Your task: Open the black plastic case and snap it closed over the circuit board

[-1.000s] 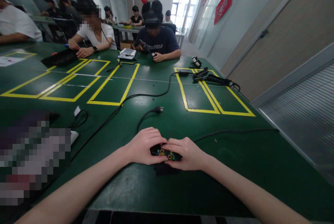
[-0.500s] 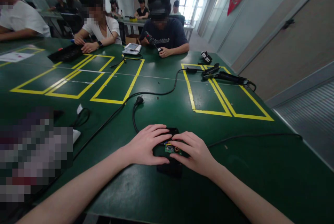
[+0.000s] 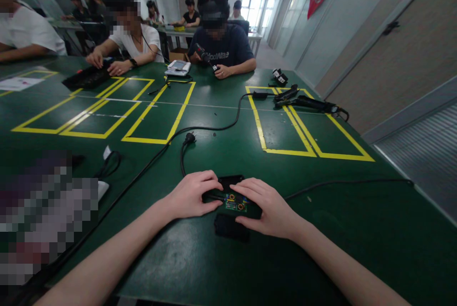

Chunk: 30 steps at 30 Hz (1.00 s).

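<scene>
Circuit board (image 3: pixel 236 202) lies at lower centre, long axis running left to right, cable end pointing left. The left hand (image 3: pixel 194 194) curls around that end, probably for steadiness; whether it grips, I cannot tell. The right hand (image 3: pixel 271 207) spreads wide, seemingly guiding the right end. Just below sits a black cover (image 3: pixel 232 228).

Green circuit board (image 3: pixel 233 204) lies face-up, 2 coils (image 3: pixel 240 207) showing.
</scene>
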Available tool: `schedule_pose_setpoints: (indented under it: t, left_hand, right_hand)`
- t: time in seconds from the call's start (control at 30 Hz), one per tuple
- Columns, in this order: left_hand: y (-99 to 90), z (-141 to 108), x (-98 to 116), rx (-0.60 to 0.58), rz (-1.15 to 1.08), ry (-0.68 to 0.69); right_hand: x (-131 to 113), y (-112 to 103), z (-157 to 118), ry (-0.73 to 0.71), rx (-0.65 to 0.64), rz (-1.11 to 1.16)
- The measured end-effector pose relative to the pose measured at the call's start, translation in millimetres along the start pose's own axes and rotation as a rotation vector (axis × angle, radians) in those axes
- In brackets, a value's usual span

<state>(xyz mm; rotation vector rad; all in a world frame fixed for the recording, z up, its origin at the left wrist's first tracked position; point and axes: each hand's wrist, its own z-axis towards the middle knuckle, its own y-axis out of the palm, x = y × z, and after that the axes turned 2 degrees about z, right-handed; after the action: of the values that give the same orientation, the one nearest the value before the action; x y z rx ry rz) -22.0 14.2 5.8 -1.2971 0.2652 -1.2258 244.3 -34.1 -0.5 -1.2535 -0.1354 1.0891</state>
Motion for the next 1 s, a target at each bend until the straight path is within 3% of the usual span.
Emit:
schedule_pose_setpoints:
  t: [0.13, 0.63, 0.83, 1.0]
  left_hand:
    - [2.1, 0.4, -1.2, -0.038, 0.008, -0.034]
    - [5.9, 1.7, -15.2, 0.045, 0.117, -0.059]
    - [10.8, 2.4, -11.4, 0.032, 0.298, 0.004]
    - [12.3, 1.2, -8.5, 0.049, 0.324, -0.020]
  right_hand:
    - [1.5, -0.3, 3.1, -0.011, 0.056, 0.005]
    - [15.4, 13.9, 11.0, -0.028, 0.202, -0.043]
    - [12.9, 13.2, 11.0, -0.038, 0.201, -0.064]
    - [12.0, 2.5, 2.8, 0.004, 0.247, -0.101]
